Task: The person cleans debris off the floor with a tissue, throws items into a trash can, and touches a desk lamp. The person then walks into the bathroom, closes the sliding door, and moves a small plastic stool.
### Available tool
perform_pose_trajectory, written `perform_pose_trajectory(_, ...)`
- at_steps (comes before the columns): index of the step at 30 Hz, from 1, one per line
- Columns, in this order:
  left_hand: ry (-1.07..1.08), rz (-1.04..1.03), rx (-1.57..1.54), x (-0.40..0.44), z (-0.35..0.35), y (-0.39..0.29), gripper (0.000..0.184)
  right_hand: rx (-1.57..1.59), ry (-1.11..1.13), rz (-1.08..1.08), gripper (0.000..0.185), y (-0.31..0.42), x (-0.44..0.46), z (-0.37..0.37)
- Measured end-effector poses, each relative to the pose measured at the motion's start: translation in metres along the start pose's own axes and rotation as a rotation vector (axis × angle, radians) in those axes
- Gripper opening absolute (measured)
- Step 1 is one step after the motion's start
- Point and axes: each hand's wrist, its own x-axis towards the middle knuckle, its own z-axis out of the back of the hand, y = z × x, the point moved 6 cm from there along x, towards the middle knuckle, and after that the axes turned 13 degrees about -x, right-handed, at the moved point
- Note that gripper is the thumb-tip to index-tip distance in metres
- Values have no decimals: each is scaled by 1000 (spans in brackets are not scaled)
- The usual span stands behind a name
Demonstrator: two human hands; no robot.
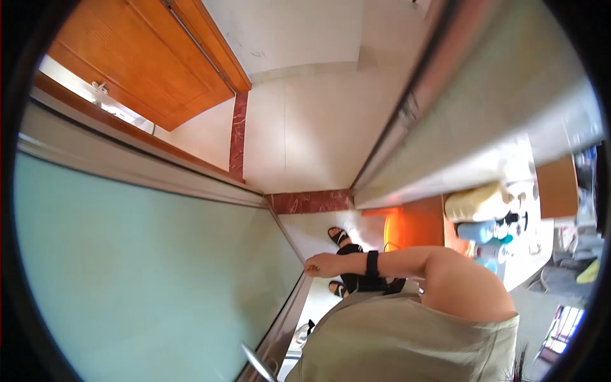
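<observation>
My right hand reaches out at the middle of the view, its fingers curled closed. It is beside the edge of a frosted green glass door; I cannot tell whether it touches the frame. Whatever the fingers may hold is too small or hidden to make out. A black band circles the wrist. Below the hand, a metal door handle sticks out near the bottom edge. My left hand is outside the picture.
A wooden door stands at upper left. Dark red stone strips cross the pale floor. To the right, several bottles stand on a white counter with an orange-lit cabinet. My sandalled feet are beneath my arm.
</observation>
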Motion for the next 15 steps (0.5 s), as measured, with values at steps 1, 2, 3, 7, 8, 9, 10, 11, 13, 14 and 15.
perform_pose_trajectory(1, 14, -19, -9, -6, 15, 3, 25, -55, -15, -21, 25, 3, -18, -6)
perform_pose_trajectory(2, 35, -39, -22, -11, 30, 3, 25, -61, -35, -42, 25, 7, -36, -17)
perform_pose_trajectory(3, 68, -65, -38, -20, 41, 3, 25, -66, -57, -61, 25, 8, -55, -25)
perform_pose_trajectory(7, 240, -186, -89, -52, 51, -29, 25, -62, -24, -72, 25, 27, -123, -47)
perform_pose_trajectory(8, 311, -251, -85, -62, 42, -49, 25, -76, -35, -79, 25, 29, -138, -48)
perform_pose_trajectory(9, 395, -382, -56, -75, 33, -70, 24, -98, -44, -87, 26, 30, -153, -46)
perform_pose_trajectory(10, 506, -631, -17, -94, 28, -97, 26, -101, -49, -78, 26, 30, -164, -45)
perform_pose_trajectory(11, 615, -876, 26, -116, 17, -131, 28, -111, -81, -82, 26, 30, -174, -43)
perform_pose_trajectory(13, 617, -1137, 231, -145, -2, -178, 28, -123, -109, -77, 27, 28, -190, -38)
perform_pose_trajectory(14, 647, -1204, 301, -152, -15, -195, 30, -134, -123, -91, 27, 25, -197, -34)
perform_pose_trajectory(15, 677, -1270, 375, -159, -28, -209, 32, -144, -138, -104, 28, 22, -202, -32)
